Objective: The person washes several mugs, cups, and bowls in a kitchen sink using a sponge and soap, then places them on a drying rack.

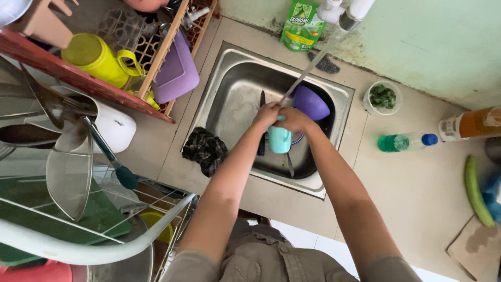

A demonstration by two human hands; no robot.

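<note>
Both my hands meet over the steel sink (229, 68) on a teal plastic cup (279, 140). My left hand (266, 114) grips the cup's rim side and my right hand (295, 120) wraps over its top. A thin stream of water (308, 70) runs from the white tap (347, 13) down onto my hands. A purple bowl (311, 102) lies in the sink just beyond them. A dark knife (261, 104) rests in the basin to the left of the cup, partly hidden.
A dark checked cloth (204, 150) lies on the sink's left rim. A green soap pouch (301, 26), a small tub of greens (383, 97), a green bottle (406, 142) and an orange bottle (472, 124) sit on the counter. A dish rack with a yellow jug (99, 58) stands at left.
</note>
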